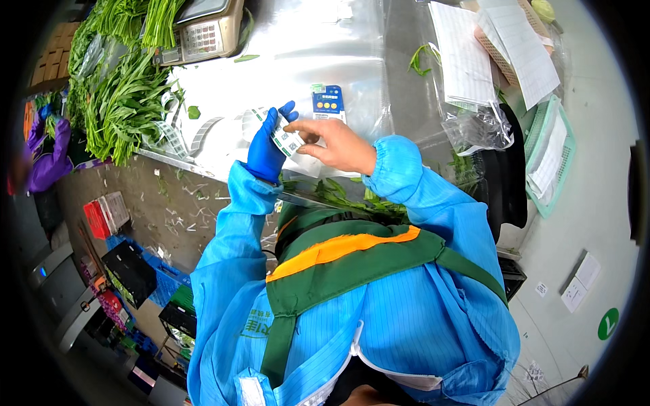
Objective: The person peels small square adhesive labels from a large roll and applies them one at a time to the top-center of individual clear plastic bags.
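Note:
My left hand (265, 153), in a blue glove, is closed around a strip of white printed sticker labels (288, 141). My bare right hand (336, 144) pinches the edge of the same strip with thumb and forefinger. More of the label strip (198, 139) curls across the table to the left. Beyond my hands lies a stack of clear plastic bags (359, 64); a blue printed panel (328, 99) shows on the top one.
Leafy greens (122, 111) are heaped at the far left, beside a weighing scale (203, 39). Papers (464, 51) and a green basket (552, 155) are to the right. Loose leaves (338, 193) lie along the near edge. A person in purple (51, 159) works at far left.

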### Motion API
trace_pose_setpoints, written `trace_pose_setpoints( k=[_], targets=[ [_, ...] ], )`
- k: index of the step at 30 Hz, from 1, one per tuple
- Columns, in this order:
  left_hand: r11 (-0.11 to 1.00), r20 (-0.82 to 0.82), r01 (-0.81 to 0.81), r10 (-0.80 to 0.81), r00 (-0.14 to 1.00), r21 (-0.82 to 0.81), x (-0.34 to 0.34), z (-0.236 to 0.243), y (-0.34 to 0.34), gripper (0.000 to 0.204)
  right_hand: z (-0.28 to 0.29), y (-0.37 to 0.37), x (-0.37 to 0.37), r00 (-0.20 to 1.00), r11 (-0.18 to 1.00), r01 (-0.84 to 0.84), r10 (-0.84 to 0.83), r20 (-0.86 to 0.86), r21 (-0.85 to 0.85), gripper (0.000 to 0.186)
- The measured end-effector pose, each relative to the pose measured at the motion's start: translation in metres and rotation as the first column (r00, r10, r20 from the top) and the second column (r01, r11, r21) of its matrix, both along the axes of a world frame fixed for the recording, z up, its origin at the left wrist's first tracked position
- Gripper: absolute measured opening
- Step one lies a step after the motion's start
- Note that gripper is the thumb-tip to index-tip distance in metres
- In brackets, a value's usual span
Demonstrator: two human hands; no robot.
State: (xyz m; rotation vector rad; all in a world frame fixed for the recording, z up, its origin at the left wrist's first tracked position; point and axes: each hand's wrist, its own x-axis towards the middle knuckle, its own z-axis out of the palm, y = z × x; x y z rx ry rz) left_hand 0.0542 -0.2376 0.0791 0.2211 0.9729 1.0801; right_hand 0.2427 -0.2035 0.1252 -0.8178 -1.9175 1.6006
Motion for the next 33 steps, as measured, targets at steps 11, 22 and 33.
trace_pose_setpoints(
  k=[11,22,33],
  targets=[
    [1.0,-0.104,-0.003,0.006,0.995,0.031,0.0,-0.005,-0.006,0.043,-0.001,-0.005,0.014,0.999,0.988,0.027,-0.021,0.041,-0.151,0.03],
    [0.998,-0.204,0.067,-0.068,0.977,-0.01,0.023,0.003,-0.006,0.043,-0.018,-0.015,0.014,0.996,0.994,0.086,-0.085,0.018,-0.063,0.024],
    [0.987,-0.282,0.153,-0.135,0.95,0.041,0.038,0.024,-0.01,0.043,-0.019,-0.021,0.012,0.978,0.951,0.206,-0.204,0.035,-0.232,0.027]
  ],
)
